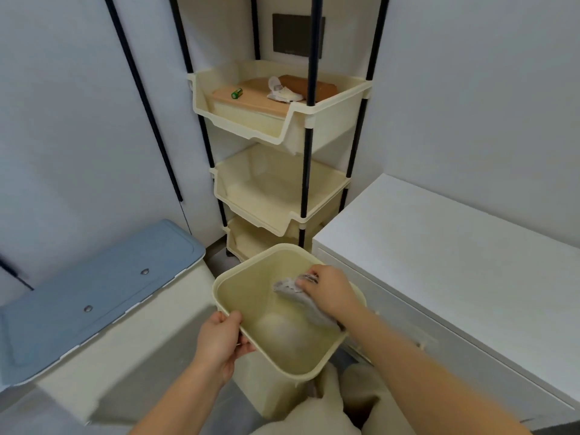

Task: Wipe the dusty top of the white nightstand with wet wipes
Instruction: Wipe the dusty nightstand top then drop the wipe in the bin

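**Used wipe held over the bin**

Low in the frame, the left hand point(219, 337) is closed on the near rim of the cream bin point(317, 365), probably steadying it. The right hand point(329, 291), fingers pinched shut, holds a grey, soiled wet wipe point(298, 298) over the opening, seemingly to drop it. At right, the white nightstand point(455, 246) top looks bare. Beyond stands a tiered rack point(282, 196).

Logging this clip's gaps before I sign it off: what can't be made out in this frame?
- Head view: the bottom of the cream bin is blurred; something pale lies there, unidentifiable.
- The grey wipe is partly covered by the right hand.
- The white nightstand top runs off the right edge.
- The crumpled item on the rack's top tray is too small to identify.
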